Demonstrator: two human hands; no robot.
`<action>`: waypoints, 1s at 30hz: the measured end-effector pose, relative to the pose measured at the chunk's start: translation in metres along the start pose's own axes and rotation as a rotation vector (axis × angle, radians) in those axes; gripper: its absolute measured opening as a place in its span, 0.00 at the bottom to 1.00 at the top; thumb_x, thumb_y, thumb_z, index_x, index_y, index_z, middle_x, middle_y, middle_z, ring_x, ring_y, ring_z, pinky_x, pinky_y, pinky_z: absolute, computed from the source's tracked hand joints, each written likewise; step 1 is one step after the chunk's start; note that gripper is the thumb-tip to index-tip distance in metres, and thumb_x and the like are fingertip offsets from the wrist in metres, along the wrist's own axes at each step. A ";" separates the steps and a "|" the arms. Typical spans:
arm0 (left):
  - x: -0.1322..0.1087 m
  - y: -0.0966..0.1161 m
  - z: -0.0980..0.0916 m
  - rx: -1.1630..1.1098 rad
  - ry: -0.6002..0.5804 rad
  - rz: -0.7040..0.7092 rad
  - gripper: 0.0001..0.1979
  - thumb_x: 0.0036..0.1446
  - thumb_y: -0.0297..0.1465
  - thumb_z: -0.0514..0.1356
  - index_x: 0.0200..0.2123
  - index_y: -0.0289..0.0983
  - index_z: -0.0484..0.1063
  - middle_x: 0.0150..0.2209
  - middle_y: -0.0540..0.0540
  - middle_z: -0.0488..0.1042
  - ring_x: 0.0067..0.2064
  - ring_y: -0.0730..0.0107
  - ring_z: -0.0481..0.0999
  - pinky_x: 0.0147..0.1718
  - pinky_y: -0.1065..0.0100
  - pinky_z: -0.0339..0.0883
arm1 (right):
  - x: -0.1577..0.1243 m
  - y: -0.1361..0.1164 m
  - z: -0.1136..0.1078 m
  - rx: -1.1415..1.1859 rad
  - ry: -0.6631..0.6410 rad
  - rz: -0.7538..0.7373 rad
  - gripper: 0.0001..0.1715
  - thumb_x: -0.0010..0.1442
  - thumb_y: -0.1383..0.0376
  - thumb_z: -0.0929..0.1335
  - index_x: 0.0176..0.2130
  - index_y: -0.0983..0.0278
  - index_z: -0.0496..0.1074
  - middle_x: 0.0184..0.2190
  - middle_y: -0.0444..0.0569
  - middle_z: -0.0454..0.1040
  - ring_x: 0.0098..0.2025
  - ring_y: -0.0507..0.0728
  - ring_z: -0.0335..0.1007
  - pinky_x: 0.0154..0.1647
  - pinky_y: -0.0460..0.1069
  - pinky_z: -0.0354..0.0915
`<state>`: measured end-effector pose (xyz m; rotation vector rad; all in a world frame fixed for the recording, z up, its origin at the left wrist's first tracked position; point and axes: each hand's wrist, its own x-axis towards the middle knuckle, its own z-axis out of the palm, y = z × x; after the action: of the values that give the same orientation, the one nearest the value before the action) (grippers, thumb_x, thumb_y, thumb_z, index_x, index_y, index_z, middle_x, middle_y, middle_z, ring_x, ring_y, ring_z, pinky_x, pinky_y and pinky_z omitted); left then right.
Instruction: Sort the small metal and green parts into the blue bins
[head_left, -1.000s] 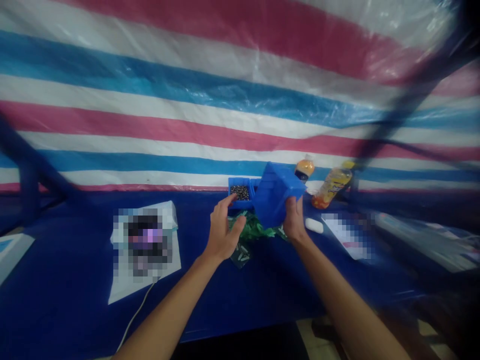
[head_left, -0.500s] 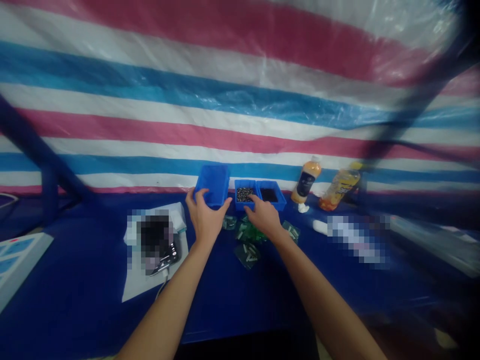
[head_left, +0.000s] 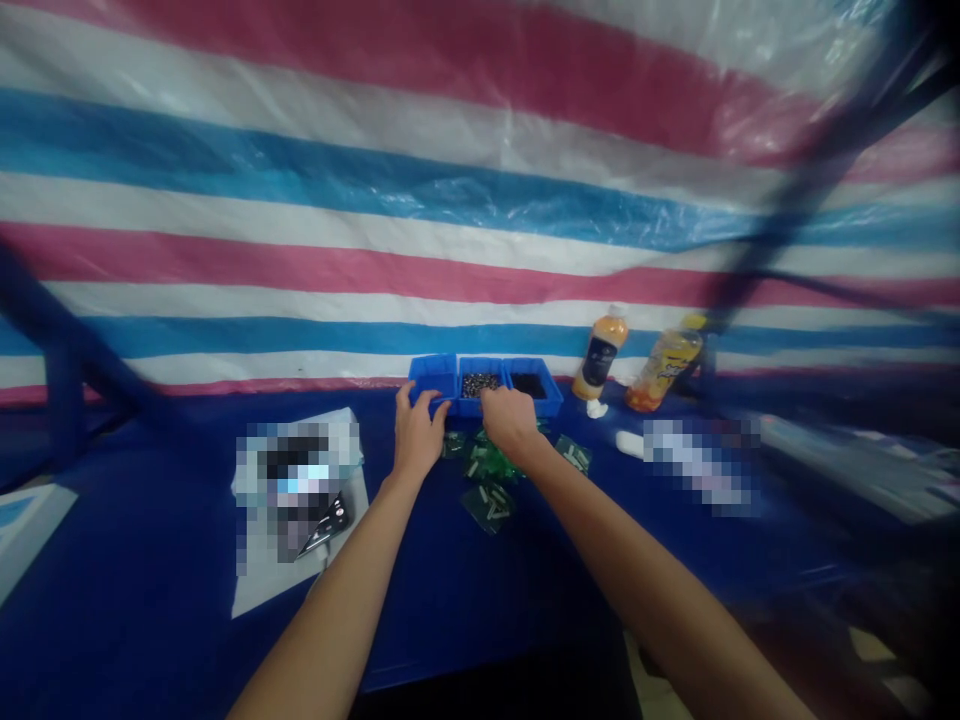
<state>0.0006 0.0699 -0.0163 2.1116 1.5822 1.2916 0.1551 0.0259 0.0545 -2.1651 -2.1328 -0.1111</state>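
Three blue plastic bins stand side by side at the back of the table. The left bin (head_left: 433, 377) shows no clear contents, the middle bin (head_left: 480, 396) holds small grey metal parts, and the right bin (head_left: 534, 393) holds something dark. My left hand (head_left: 417, 433) is open, its fingertips at the left bin's front edge. My right hand (head_left: 510, 420) is curled at the middle bin's front rim, and I cannot tell whether it holds a part. Small green printed circuit boards (head_left: 489, 470) lie in loose groups just below my hands.
A blue-covered table (head_left: 465, 600) carries a white sheet (head_left: 262, 590) under a blurred object, an orange-capped bottle (head_left: 602, 358), a yellow bottle (head_left: 666, 368), and a white pad (head_left: 630, 444). A striped tarp (head_left: 375, 270) and dark frame bars stand behind.
The left bin has come down from its raised position and now stands in line with the other bins. My right hand has moved toward the middle bin's rim.
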 end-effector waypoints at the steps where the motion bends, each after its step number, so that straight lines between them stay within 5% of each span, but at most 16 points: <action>1: 0.001 -0.002 0.000 -0.001 -0.006 0.015 0.14 0.62 0.37 0.56 0.48 0.38 0.73 0.62 0.36 0.57 0.65 0.46 0.61 0.61 0.48 0.59 | -0.001 0.000 -0.001 -0.002 0.003 -0.001 0.13 0.66 0.67 0.61 0.44 0.66 0.74 0.41 0.60 0.78 0.46 0.62 0.77 0.44 0.52 0.68; 12: 0.000 -0.006 0.002 -0.025 -0.064 0.060 0.18 0.60 0.27 0.53 0.52 0.37 0.73 0.63 0.37 0.56 0.66 0.47 0.58 0.64 0.46 0.56 | -0.018 0.014 -0.014 0.015 0.111 0.002 0.16 0.70 0.60 0.59 0.46 0.63 0.72 0.39 0.57 0.79 0.42 0.62 0.77 0.42 0.51 0.66; 17: -0.003 0.013 -0.013 -0.039 0.062 0.013 0.20 0.62 0.32 0.54 0.56 0.40 0.69 0.64 0.39 0.59 0.66 0.48 0.59 0.65 0.45 0.53 | -0.027 0.031 -0.024 0.063 0.199 -0.053 0.17 0.70 0.58 0.59 0.49 0.62 0.72 0.42 0.56 0.80 0.43 0.61 0.76 0.43 0.51 0.65; 21: -0.004 0.034 -0.032 -0.242 0.131 0.051 0.19 0.65 0.33 0.51 0.57 0.41 0.67 0.58 0.42 0.69 0.62 0.57 0.66 0.63 0.53 0.58 | -0.033 0.053 -0.023 0.156 0.248 -0.149 0.19 0.69 0.58 0.61 0.53 0.59 0.73 0.44 0.53 0.79 0.46 0.61 0.74 0.51 0.54 0.63; 24: -0.002 0.042 -0.039 -0.500 0.124 -0.148 0.21 0.67 0.43 0.48 0.58 0.43 0.65 0.55 0.42 0.73 0.55 0.58 0.74 0.52 0.55 0.71 | -0.037 0.067 -0.017 0.296 0.255 -0.281 0.17 0.67 0.59 0.62 0.51 0.56 0.75 0.43 0.49 0.79 0.49 0.61 0.72 0.57 0.58 0.61; 30: 0.004 0.041 -0.045 -0.874 -0.169 -0.531 0.29 0.57 0.55 0.56 0.53 0.41 0.67 0.41 0.42 0.76 0.32 0.62 0.79 0.29 0.60 0.77 | -0.051 0.071 -0.014 0.494 0.291 -0.427 0.17 0.65 0.60 0.62 0.49 0.55 0.76 0.41 0.48 0.78 0.48 0.60 0.72 0.64 0.62 0.55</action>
<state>-0.0047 0.0418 0.0379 1.1352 1.0829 1.2355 0.2258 -0.0279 0.0609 -1.3268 -2.1291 0.0619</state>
